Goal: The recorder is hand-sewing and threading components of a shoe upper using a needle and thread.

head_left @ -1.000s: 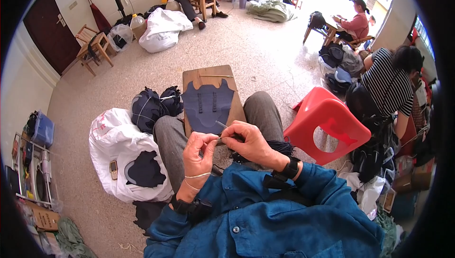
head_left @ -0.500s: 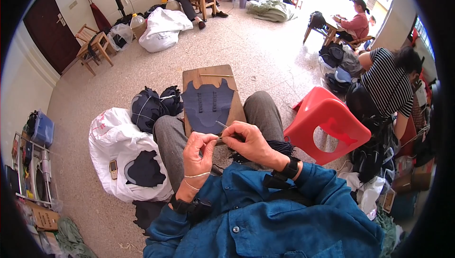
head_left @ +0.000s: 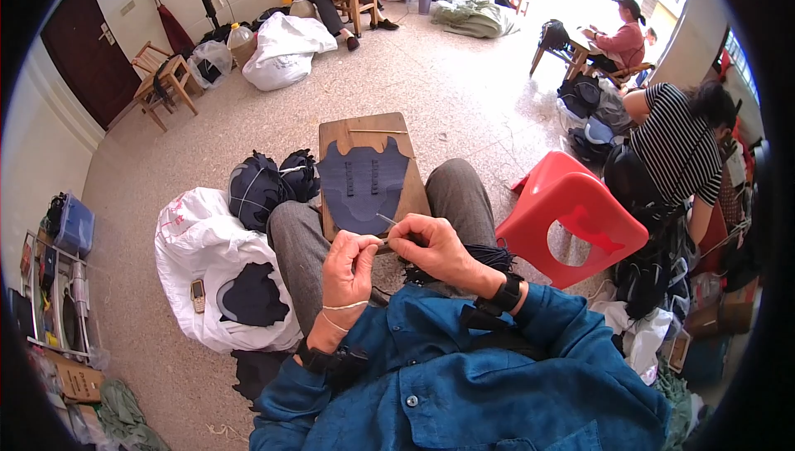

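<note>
Above my lap, my left hand (head_left: 345, 271) and my right hand (head_left: 432, 246) meet fingertip to fingertip, both closed in a pinch. From between my right thumb and fingers a thin metallic rod, needle-like (head_left: 385, 218), sticks out up and to the left. What my left fingertips pinch is too small to make out. Just beyond, a dark navy cut fabric piece (head_left: 361, 210) with two rows of dark loops lies flat on a small wooden stool (head_left: 337, 130). A bundle of dark cords (head_left: 489, 259) rests on my lap behind my right hand.
A thin wooden stick (head_left: 378, 131) lies at the stool's far end. Left stand tied dark bundles (head_left: 257, 190) and a white sack (head_left: 195, 244) with a phone (head_left: 198, 296) on it. A red plastic stool (head_left: 546, 194) is right, near a person in stripes (head_left: 675, 136).
The thin rod tilts slightly differently at my right fingertips. Both hands stay in nearly the same place, and the fabric piece has not moved.
</note>
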The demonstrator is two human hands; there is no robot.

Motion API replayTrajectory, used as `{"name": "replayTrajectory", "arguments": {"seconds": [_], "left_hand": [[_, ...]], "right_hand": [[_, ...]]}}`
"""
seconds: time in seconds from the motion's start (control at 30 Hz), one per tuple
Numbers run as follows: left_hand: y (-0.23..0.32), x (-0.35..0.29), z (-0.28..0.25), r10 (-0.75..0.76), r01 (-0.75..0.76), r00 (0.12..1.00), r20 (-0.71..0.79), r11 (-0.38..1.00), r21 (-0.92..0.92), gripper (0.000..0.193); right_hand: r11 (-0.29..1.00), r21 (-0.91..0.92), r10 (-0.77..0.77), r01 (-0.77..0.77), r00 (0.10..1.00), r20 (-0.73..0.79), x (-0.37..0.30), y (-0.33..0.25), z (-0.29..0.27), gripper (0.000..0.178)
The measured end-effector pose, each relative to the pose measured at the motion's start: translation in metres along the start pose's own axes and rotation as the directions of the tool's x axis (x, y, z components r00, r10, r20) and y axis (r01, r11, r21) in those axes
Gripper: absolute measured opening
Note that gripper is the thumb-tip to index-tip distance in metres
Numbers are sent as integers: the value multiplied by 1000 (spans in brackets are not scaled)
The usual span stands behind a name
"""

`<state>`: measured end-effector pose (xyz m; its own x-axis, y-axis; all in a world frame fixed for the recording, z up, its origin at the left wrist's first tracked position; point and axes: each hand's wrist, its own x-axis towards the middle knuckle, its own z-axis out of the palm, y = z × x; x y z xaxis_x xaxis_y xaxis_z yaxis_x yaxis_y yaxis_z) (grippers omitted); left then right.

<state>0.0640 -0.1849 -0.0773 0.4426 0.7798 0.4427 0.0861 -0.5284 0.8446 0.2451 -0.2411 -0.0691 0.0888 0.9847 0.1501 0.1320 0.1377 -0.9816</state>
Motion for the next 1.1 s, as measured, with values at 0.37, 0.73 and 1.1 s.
{"name": "replayTrajectory", "arguments": {"seconds": [0.37, 0.73, 1.1], "left_hand": [[-1, 1, -1, 70, -71, 997, 8, 996, 46, 4], [-1, 0, -3, 55, -56, 998, 30, 997, 48, 4], [-2, 1, -1, 18, -20, 999, 39, 999, 36, 6]], "right_hand": [[936, -267, -233, 227, 972, 10, 2, -4, -1, 6], [938, -269, -223, 221, 975, 25, 1, -6, 1, 7], [916, -318, -262, 245, 965, -12, -1, -7, 4, 6]]}}
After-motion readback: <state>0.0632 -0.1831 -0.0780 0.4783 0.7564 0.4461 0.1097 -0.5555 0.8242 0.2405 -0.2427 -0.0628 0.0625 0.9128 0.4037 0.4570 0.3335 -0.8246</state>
